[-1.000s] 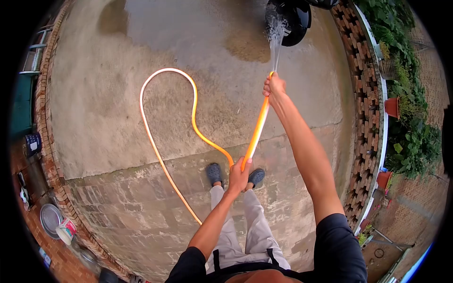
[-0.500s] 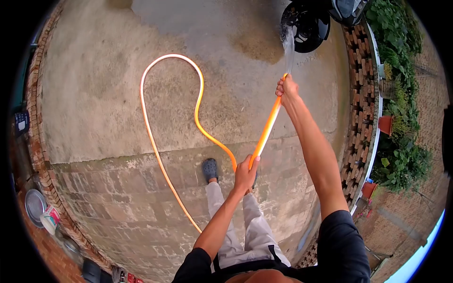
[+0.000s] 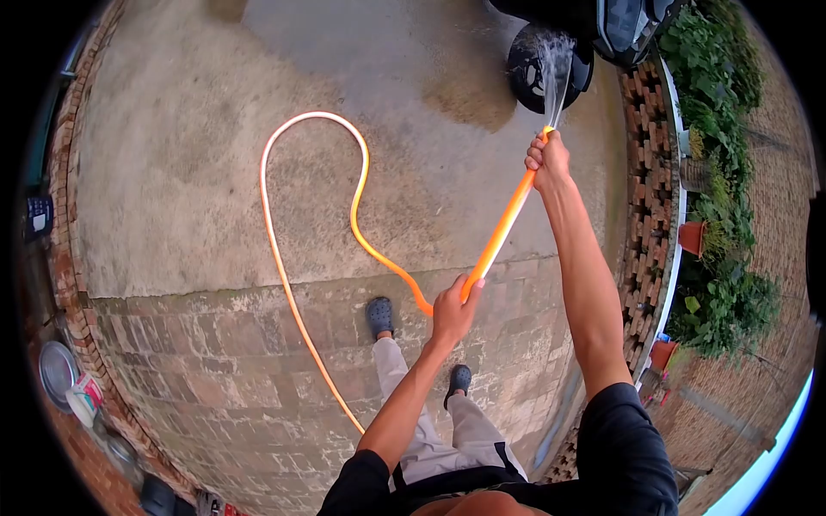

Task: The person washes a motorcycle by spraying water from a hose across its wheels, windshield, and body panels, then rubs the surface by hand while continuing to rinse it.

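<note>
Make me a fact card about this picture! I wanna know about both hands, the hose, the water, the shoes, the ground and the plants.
Left hand: wrapped around the orange hose, farther from the spraying end
Right hand: gripping the hose near its spraying end
Hose: straight between the hands; another part curves in a loop on the ground
Water: spraying at a black wheel
Shoes: left shoe ahead of right shoe
Ground: wet concrete ahead, paving underfoot
Plants: beyond the brick wall, right side
</note>
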A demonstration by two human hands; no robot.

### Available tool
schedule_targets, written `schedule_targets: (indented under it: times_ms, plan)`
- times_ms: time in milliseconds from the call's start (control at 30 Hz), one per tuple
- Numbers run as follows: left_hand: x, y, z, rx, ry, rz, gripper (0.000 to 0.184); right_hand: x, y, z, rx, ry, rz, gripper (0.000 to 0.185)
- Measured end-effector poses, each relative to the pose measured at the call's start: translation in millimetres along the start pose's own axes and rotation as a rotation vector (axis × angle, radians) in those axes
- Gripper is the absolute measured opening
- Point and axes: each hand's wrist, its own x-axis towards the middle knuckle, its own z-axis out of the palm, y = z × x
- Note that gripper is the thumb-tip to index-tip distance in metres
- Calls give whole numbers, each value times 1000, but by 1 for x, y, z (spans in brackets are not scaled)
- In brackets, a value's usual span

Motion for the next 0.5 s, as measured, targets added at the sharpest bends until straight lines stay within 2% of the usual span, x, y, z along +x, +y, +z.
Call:
schedule_targets:
  times_ms: [67,167,267,433,500]
  plan:
    - [-3,10,9,18,-8,10,37,-1,-10,-5,23,4,-9,22]
    - [-17,12,23,45,-32,3,39,4,-5,-19,15,-70,119,23]
    - [-38,7,38,45,-57,-30,42,4,16,-31,-83,20,187,23]
    - [-65,3,59,48,-42,-49,43,2,37,-57,-71,60,221,26]
    - [-73,-3,63,111,-39,-120,42,-3,42,-67,-25,114,226,27]
